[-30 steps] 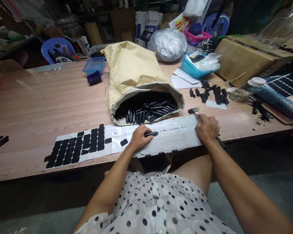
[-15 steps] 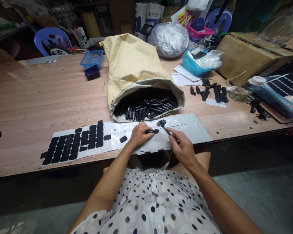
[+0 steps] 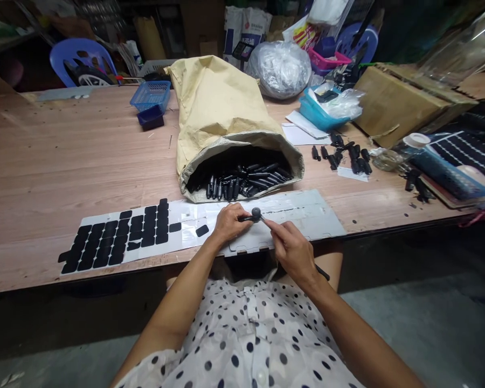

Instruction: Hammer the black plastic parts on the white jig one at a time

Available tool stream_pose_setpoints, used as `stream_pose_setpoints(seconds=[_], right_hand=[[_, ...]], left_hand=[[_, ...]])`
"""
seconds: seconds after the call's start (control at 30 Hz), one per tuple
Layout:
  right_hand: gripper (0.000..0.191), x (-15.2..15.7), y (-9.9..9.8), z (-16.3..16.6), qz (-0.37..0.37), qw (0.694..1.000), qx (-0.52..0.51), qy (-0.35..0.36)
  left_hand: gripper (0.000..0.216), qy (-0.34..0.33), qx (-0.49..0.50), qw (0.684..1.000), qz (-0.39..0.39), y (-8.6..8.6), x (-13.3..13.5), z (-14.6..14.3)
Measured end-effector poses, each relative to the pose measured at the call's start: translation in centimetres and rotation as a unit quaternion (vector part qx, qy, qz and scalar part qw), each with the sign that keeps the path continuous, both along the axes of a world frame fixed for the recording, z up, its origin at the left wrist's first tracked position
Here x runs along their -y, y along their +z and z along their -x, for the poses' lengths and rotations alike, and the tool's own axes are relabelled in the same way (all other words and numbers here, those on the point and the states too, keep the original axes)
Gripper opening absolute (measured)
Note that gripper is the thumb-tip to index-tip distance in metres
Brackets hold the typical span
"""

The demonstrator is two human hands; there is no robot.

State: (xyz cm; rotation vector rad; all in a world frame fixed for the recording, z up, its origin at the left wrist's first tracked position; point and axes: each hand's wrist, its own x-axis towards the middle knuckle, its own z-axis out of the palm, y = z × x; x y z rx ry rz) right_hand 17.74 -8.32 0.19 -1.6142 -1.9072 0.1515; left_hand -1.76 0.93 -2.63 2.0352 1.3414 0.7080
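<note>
My left hand is closed round a slim black pen-like part, steadying it low over the grey board. In my right hand is a small hammer with a dark rounded head and a thin handle that reappears behind the wrist. Its head is at the far end of the black part; whether they touch I cannot tell. Just beyond my hands, a paper sack lies on its side with its mouth towards me. Inside are many similar black parts.
On the left lies a sheet of black rounded stickers, with one loose sticker. Blue baskets, a cardboard box and short black pieces stand farther back. The table's front edge runs close to my lap.
My right hand has brought the hammer head down and left, from above the board onto or beside the black part's end. The left hand keeps its hold. The view has shifted slightly.
</note>
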Motion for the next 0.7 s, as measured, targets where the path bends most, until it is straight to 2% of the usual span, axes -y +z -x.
stream_pose_setpoints(seconds=[0.1,0.27,0.33,0.43,0.5,0.6,0.7], right_hand=[[0.04,-0.1,0.2,-0.2,-0.021,0.999,-0.021,-0.028],[0.039,-0.1,-0.2,-0.4,0.008,1.0,-0.019,-0.015],[0.039,-0.6,-0.1,-1.0,-0.009,0.999,-0.025,-0.034],[0.039,-2.4,0.5,-3.1,-0.05,0.995,-0.023,-0.087],[0.04,-4.1,0.8,-5.3,-0.048,0.989,0.001,-0.143],[0.039,-6.8,0.4,-8.6,0.008,0.967,0.046,-0.252],[0.039,-8.8,-0.6,-10.6,0.076,0.945,0.075,-0.31]], left_hand=[[0.011,0.002,0.006,1.0,-0.009,-0.2,0.0,0.1],[0.011,0.002,0.008,1.0,-0.013,-0.2,0.0,0.2],[0.011,0.001,0.008,1.0,-0.011,-0.1,0.0,0.3],[0.012,0.007,0.002,1.0,-0.01,0.0,0.2,0.2],[0.012,0.01,-0.006,1.0,-0.015,0.2,0.2,0.2],[0.013,0.011,-0.017,0.999,-0.025,0.2,0.4,0.1],[0.012,0.011,-0.023,0.999,-0.031,0.0,0.4,0.1]])
